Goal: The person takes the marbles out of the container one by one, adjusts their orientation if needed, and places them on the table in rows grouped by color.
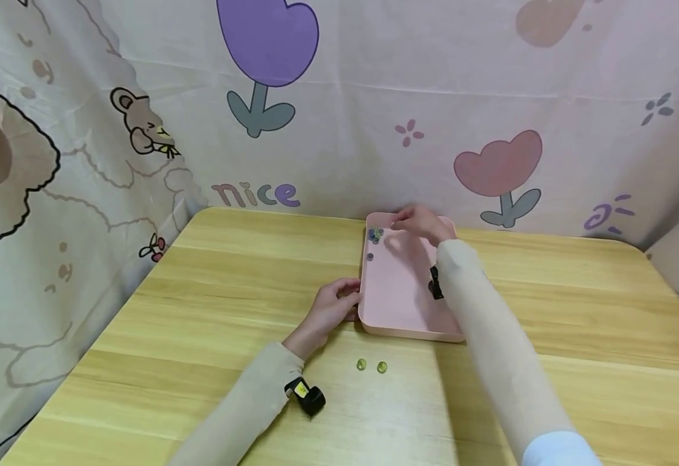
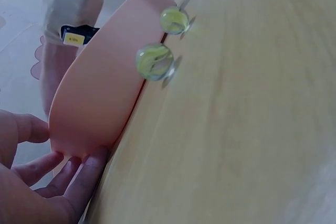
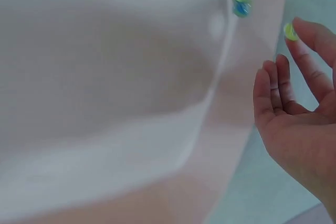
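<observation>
- Pinching one yellow-green glass marble (image 3: 290, 31) between thumb and forefinger of right hand (image 3: 302, 98), at the far end of pink tray (image 1: 403, 298).
- Having the blue and yellow-green marble cluster (image 1: 376, 235) just left of these fingertips, inside the tray's far-left corner; reachable more closely with right hand.
- Touching the tray's left wall with left hand (image 1: 333, 307), fingers spread.
- Facing the tray with its long axis from near to far.
- Nearer to left hand: on the counter (image 1: 257, 259), before the tray, two yellow-green marbles (image 1: 382, 367).
</observation>
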Demonstrator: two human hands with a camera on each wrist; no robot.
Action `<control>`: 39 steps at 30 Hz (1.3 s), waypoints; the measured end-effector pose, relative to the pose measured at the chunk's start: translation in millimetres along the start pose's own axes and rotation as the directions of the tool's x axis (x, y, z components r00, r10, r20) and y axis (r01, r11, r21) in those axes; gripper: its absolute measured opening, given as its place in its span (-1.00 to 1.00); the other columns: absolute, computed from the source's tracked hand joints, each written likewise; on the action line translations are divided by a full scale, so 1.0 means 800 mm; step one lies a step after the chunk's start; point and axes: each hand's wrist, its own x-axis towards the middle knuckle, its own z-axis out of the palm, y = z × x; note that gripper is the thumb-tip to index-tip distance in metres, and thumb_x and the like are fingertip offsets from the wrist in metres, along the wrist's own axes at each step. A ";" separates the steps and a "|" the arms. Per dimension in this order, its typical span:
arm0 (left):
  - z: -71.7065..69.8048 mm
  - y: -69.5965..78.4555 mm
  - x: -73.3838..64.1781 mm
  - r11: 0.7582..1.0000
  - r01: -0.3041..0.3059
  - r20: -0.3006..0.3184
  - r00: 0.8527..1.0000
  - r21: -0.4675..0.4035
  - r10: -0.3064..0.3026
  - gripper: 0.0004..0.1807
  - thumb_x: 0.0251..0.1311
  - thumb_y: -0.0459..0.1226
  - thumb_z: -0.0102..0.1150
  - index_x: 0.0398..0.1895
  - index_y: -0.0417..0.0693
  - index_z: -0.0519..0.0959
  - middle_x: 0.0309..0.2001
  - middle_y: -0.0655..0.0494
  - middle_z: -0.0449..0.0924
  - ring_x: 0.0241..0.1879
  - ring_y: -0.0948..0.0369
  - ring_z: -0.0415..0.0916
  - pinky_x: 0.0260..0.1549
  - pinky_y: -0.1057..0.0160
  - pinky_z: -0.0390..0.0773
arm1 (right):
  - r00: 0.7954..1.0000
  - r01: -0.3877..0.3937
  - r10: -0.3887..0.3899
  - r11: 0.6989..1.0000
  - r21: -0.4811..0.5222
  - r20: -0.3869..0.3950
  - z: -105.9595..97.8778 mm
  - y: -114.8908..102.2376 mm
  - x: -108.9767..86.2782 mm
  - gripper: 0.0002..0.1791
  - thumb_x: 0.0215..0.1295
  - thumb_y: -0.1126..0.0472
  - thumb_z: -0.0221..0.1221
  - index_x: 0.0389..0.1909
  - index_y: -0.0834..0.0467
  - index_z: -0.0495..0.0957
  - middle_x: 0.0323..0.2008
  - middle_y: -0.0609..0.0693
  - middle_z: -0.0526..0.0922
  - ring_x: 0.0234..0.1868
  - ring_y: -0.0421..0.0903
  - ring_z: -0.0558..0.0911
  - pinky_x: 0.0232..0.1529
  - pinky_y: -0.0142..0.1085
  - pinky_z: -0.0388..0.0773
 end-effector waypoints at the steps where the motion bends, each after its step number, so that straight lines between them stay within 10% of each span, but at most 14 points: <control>1: 0.000 0.000 0.000 1.000 0.000 0.001 1.000 -0.001 0.000 -0.60 0.33 -0.41 0.07 0.21 -0.33 0.44 0.08 -0.18 0.49 -0.16 0.11 0.55 -0.23 0.23 0.66 | 1.000 0.000 0.000 1.000 -0.001 0.000 -0.005 -0.001 0.000 -0.67 0.33 0.27 0.15 0.00 0.42 0.56 0.06 0.28 0.55 0.11 0.12 0.44 0.22 -0.03 0.36; 26: 0.004 0.000 0.003 1.000 0.007 0.003 1.000 -0.010 -0.007 -0.61 0.33 -0.40 0.08 0.20 -0.31 0.45 0.07 -0.16 0.50 -0.13 0.09 0.56 -0.24 0.22 0.66 | 0.996 0.072 -0.055 0.956 0.285 -0.067 -0.022 -0.017 -0.045 -0.64 0.31 0.17 0.21 0.00 0.36 0.57 -0.05 0.09 0.59 0.01 -0.07 0.45 0.25 -0.05 0.32; 39: 0.002 0.001 0.001 1.000 0.011 -0.005 1.000 -0.010 -0.011 -0.62 0.32 -0.41 0.07 0.20 -0.31 0.46 0.09 -0.17 0.50 -0.10 0.07 0.55 -0.23 0.23 0.66 | 0.996 0.087 -0.077 0.959 0.269 -0.048 -0.016 -0.031 -0.091 -0.65 0.28 0.13 0.27 -0.04 0.30 0.61 -0.15 0.04 0.60 -0.10 -0.05 0.47 -0.02 -0.23 0.41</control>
